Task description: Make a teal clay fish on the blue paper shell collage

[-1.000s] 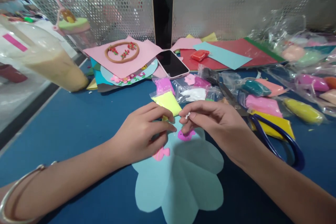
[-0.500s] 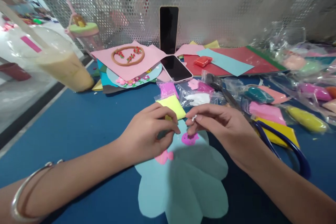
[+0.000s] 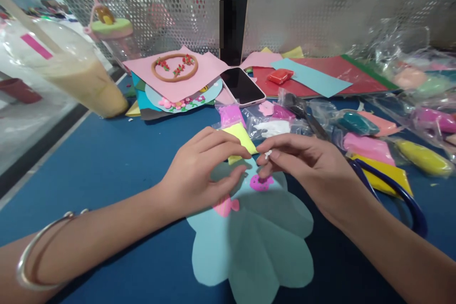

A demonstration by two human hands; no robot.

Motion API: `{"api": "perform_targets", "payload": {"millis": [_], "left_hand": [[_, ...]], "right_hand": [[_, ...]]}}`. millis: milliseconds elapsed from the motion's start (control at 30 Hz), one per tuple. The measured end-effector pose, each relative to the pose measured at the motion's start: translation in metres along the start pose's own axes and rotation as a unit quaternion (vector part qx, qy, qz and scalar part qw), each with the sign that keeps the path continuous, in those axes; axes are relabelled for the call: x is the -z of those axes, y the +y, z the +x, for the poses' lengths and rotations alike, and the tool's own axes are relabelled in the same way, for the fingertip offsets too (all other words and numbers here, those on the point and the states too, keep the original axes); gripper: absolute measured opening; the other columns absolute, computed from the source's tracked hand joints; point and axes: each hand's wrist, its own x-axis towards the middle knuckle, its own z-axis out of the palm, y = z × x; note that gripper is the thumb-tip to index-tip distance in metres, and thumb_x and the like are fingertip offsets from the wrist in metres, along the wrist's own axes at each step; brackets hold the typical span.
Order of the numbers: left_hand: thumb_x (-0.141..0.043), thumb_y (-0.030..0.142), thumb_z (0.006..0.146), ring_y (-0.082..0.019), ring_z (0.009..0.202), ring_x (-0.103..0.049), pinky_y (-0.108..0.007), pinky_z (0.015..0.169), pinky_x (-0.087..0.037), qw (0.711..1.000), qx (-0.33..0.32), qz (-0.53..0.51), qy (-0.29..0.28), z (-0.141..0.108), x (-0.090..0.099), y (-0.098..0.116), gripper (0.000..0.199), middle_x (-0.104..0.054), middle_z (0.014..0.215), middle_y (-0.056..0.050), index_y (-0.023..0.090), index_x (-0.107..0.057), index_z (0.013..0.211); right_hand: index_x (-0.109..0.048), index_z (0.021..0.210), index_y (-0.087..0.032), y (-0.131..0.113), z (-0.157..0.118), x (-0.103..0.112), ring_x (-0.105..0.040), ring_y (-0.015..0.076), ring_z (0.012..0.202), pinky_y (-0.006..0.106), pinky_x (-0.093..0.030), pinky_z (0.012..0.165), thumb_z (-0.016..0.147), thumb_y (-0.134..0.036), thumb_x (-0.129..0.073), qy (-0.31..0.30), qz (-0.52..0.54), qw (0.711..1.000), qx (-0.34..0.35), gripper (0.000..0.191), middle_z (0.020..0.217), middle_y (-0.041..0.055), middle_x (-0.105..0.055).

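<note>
My right hand (image 3: 299, 161) pinches a small piece of white clay (image 3: 268, 154) between thumb and fingertips. Facing it, my left hand (image 3: 204, 171) has its thumb and forefinger apart with nothing visible between them. Both hands hover over the top of a light blue scalloped paper (image 3: 256, 247). On that paper lie a purple clay fish (image 3: 261, 182) with a small face and a pink clay fish (image 3: 225, 205), the latter partly covered by my left hand. A yellow clay packet (image 3: 239, 137) lies just behind my fingers.
Blue-handled scissors (image 3: 395, 185) lie right, among bagged clay such as a white packet (image 3: 272, 128). Behind are a phone lying flat (image 3: 242, 86), an upright phone (image 3: 235, 31) and pink paper (image 3: 171, 90) bearing a brown clay ring (image 3: 156, 76). A drink cup (image 3: 89, 85) stands left.
The thumb and forefinger of my left hand have spread apart. My right hand keeps its pinch on the white clay. The whole view has shifted slightly.
</note>
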Motion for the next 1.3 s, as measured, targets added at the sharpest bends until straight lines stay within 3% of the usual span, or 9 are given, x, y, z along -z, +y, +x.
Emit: {"api": "perform_targets", "payload": {"millis": [300, 500, 567, 633, 733, 833, 967, 1167, 1300], "left_hand": [[-0.066, 0.016, 0.082, -0.014, 0.077, -0.062, -0.027, 0.072, -0.052, 0.996, -0.059, -0.048, 0.040, -0.002, 0.001, 0.003, 0.012, -0.070, 0.086, -0.003, 0.020, -0.066, 0.093], [-0.066, 0.013, 0.081, -0.013, 0.078, -0.061, -0.025, 0.073, -0.050, 0.996, -0.034, -0.066, 0.058, -0.004, 0.002, 0.000, 0.006, -0.070, 0.082, -0.003, 0.017, -0.067, 0.086], [-0.066, 0.014, 0.081, -0.012, 0.076, -0.060, -0.024, 0.071, -0.049, 0.995, -0.003, -0.074, 0.070, -0.004, 0.003, 0.000, 0.004, -0.069, 0.079, -0.001, 0.018, -0.066, 0.083], [-0.065, 0.016, 0.082, -0.011, 0.071, -0.059, -0.023, 0.064, -0.047, 0.992, 0.046, -0.076, 0.086, -0.004, 0.004, 0.000, 0.003, -0.068, 0.076, 0.000, 0.018, -0.064, 0.080], [-0.064, 0.016, 0.081, -0.011, 0.064, -0.055, -0.022, 0.054, -0.044, 0.986, 0.110, -0.074, 0.099, -0.003, 0.005, 0.000, 0.004, -0.065, 0.071, 0.001, 0.019, -0.062, 0.079], [-0.062, 0.013, 0.080, -0.011, 0.063, -0.054, -0.023, 0.053, -0.044, 0.981, 0.139, -0.087, 0.101, -0.003, 0.004, -0.002, 0.005, -0.065, 0.073, 0.000, 0.018, -0.062, 0.080], [-0.058, 0.010, 0.078, -0.012, 0.064, -0.055, -0.023, 0.054, -0.045, 0.978, 0.146, -0.112, 0.103, -0.005, 0.002, -0.002, 0.009, -0.065, 0.076, -0.001, 0.018, -0.062, 0.081], [-0.058, 0.010, 0.077, -0.011, 0.063, -0.055, -0.022, 0.054, -0.045, 0.975, 0.146, -0.123, 0.115, -0.007, 0.002, 0.000, 0.013, -0.066, 0.079, -0.001, 0.018, -0.063, 0.086], [-0.061, 0.013, 0.079, -0.011, 0.060, -0.054, -0.022, 0.052, -0.044, 0.973, 0.146, -0.133, 0.120, -0.007, 0.002, -0.001, 0.009, -0.067, 0.076, -0.001, 0.019, -0.066, 0.082]], "right_hand": [[-0.060, 0.105, -0.023, 0.003, -0.009, -0.005, -0.067, 0.0148, 0.073, 0.022, -0.053, 0.060, 0.083, -0.016, -0.055, -0.091, -0.046, 0.994, 0.040, 0.024, 0.082, 0.0017, -0.068], [-0.057, 0.115, -0.025, 0.004, -0.010, -0.003, -0.068, 0.0176, 0.086, 0.026, -0.055, 0.072, 0.084, -0.019, -0.054, -0.130, -0.086, 0.986, 0.059, 0.032, 0.095, 0.0041, -0.071], [-0.055, 0.115, -0.025, 0.000, -0.011, 0.001, -0.068, 0.0186, 0.088, 0.029, -0.055, 0.075, 0.085, -0.020, -0.053, -0.107, -0.127, 0.982, 0.089, 0.030, 0.097, 0.0047, -0.071], [-0.057, 0.112, -0.025, -0.004, -0.008, 0.005, -0.066, 0.0207, 0.093, 0.034, -0.053, 0.081, 0.085, -0.021, -0.053, -0.032, -0.219, 0.962, 0.159, 0.028, 0.100, 0.0055, -0.070], [-0.058, 0.111, -0.024, -0.005, 0.004, 0.012, -0.057, 0.0265, 0.109, 0.044, -0.044, 0.094, 0.083, -0.024, -0.057, 0.089, -0.385, 0.877, 0.274, 0.028, 0.113, 0.0084, -0.065], [-0.052, 0.123, -0.019, 0.003, 0.021, 0.016, -0.050, 0.0308, 0.117, 0.049, -0.040, 0.098, 0.082, -0.034, -0.060, 0.095, -0.476, 0.825, 0.288, 0.044, 0.123, 0.0127, -0.059], [-0.052, 0.124, -0.016, 0.016, 0.035, 0.017, -0.052, 0.0325, 0.115, 0.050, -0.042, 0.094, 0.084, -0.038, -0.057, 0.059, -0.528, 0.806, 0.263, 0.046, 0.123, 0.0138, -0.060], [-0.055, 0.121, -0.017, 0.019, 0.031, 0.018, -0.056, 0.0299, 0.107, 0.047, -0.043, 0.092, 0.086, -0.033, -0.057, 0.106, -0.525, 0.793, 0.289, 0.038, 0.114, 0.0124, -0.063], [-0.053, 0.124, -0.019, 0.014, 0.023, 0.017, -0.054, 0.0270, 0.109, 0.044, -0.041, 0.095, 0.087, -0.030, -0.056, 0.125, -0.479, 0.811, 0.311, 0.039, 0.115, 0.0112, -0.060]]}}
